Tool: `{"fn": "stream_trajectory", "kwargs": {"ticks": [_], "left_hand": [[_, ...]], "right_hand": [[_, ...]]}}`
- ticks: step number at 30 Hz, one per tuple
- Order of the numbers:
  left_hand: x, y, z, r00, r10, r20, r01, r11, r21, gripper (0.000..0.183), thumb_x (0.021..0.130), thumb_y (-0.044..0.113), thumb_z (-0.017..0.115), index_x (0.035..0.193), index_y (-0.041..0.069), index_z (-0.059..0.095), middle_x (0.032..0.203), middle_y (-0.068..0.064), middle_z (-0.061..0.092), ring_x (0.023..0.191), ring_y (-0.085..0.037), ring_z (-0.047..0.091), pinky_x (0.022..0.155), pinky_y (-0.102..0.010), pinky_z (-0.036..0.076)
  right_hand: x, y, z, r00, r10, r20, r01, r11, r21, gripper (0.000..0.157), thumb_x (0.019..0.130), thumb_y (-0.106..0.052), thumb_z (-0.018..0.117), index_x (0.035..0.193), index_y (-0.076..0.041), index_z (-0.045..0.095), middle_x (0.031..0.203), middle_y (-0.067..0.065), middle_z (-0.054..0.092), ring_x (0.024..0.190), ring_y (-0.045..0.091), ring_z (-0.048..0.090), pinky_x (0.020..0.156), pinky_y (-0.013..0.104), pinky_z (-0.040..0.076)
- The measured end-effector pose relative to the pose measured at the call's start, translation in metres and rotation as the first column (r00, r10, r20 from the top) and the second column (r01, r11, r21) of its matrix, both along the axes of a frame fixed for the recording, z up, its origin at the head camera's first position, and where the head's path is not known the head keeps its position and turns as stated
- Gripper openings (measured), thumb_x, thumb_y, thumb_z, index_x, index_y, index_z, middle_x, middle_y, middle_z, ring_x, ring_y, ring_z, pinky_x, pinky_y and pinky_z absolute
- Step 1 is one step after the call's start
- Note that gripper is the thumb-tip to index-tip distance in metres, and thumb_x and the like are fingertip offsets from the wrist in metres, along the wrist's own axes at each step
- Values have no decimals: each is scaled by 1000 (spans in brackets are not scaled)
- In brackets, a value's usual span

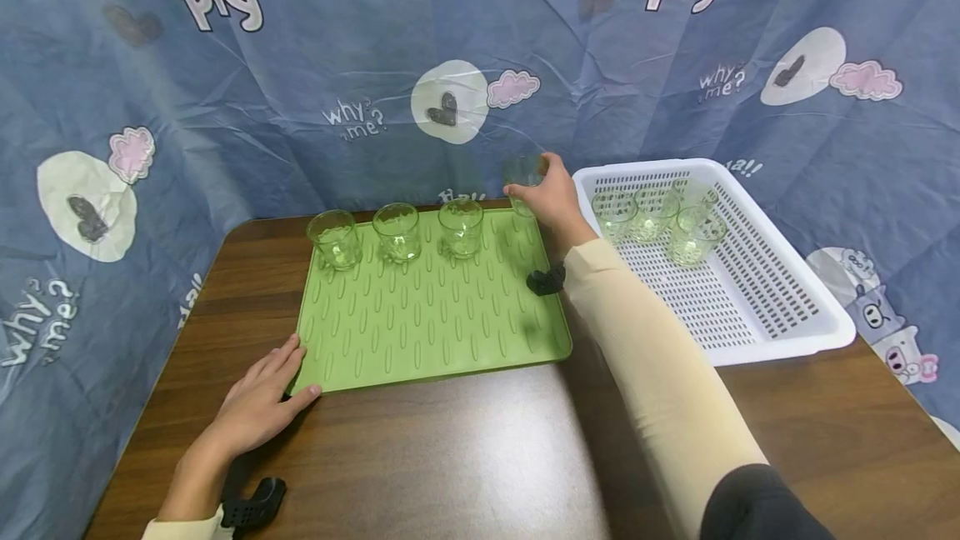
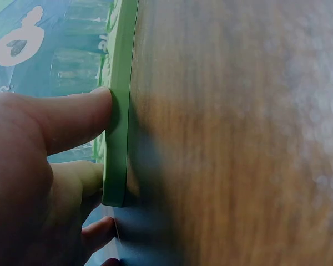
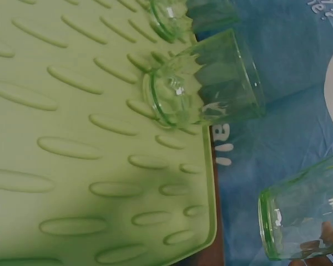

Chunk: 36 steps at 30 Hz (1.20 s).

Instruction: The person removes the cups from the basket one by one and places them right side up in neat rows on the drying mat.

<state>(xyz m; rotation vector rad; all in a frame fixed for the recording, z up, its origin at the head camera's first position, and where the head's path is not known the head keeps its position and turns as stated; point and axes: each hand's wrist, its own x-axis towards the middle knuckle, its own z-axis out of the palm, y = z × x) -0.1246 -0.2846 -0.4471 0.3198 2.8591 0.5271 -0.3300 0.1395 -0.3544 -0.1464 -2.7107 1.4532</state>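
Note:
My right hand [image 1: 553,197] grips a clear green-tinted glass [image 1: 522,177] above the far right corner of the green ribbed mat [image 1: 420,315]. The right wrist view shows this glass [image 3: 305,213] apart from the mat, with fingertips around it. Three similar glasses stand upright along the mat's far edge: a left one [image 1: 334,240], a middle one [image 1: 397,232] and a right one [image 1: 461,228]. At the near left corner my left hand [image 1: 258,402] lies with fairly straight fingers, its thumb [image 2: 80,119] touching the mat's edge.
To the right of the mat sits a white perforated basket [image 1: 795,348] holding several more glasses [image 1: 696,238]. Everything stands on a brown wooden table [image 1: 450,457]. A blue printed cloth [image 1: 300,48] hangs right behind the table's far edge.

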Motion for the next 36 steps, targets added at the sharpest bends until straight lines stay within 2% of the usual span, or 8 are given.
{"fn": "stream_trajectory", "kwargs": {"ticks": [7, 13, 22, 26, 36], "left_hand": [[2, 0, 0, 1000, 5, -3, -5, 1000, 10, 81, 100, 50, 52, 155, -3, 26, 165, -24, 18, 143, -55, 22, 102, -76, 24], [1, 0, 0, 1000, 5, -4, -5, 1000, 15, 81, 100, 50, 52, 155, -4, 26, 165, -24, 17, 143, -55, 22, 102, -75, 24], [2, -1, -1, 1000, 9, -7, -9, 1000, 14, 81, 100, 50, 51, 155, -4, 26, 165, -23, 17, 143, -54, 22, 102, -76, 23], [2, -1, -1, 1000, 9, -5, -9, 1000, 8, 81, 100, 50, 51, 155, -4, 26, 165, -23, 17, 143, -54, 22, 102, -76, 24], [1, 0, 0, 1000, 3, 10, -3, 1000, 5, 80, 100, 49, 51, 156, -3, 25, 165, -23, 15, 143, -55, 21, 102, -77, 24]], "right_hand": [[0, 0, -7, 1000, -23, -13, 23, 1000, -19, 95, 83, -36, 80, 156, -9, 25, 148, 13, 46, 134, 32, 48, 111, 45, 42], [3, -4, -14, 1000, 0, 13, 0, 1000, 0, 93, 85, -37, 78, 156, -10, 25, 150, 12, 45, 134, 32, 49, 110, 47, 43], [6, -7, -30, 1000, 26, -4, -26, 993, -113, 91, 85, -34, 78, 156, -12, 26, 155, 10, 41, 141, 31, 43, 113, 48, 40], [6, -7, -39, 1000, 29, -6, -30, 992, -121, 89, 84, -32, 79, 155, -12, 29, 154, 10, 42, 142, 30, 42, 115, 45, 38], [7, -2, -52, 997, 45, 55, -38, 992, -120, 91, 85, -32, 77, 157, -12, 25, 156, 13, 40, 145, 34, 38, 118, 48, 34]]}}
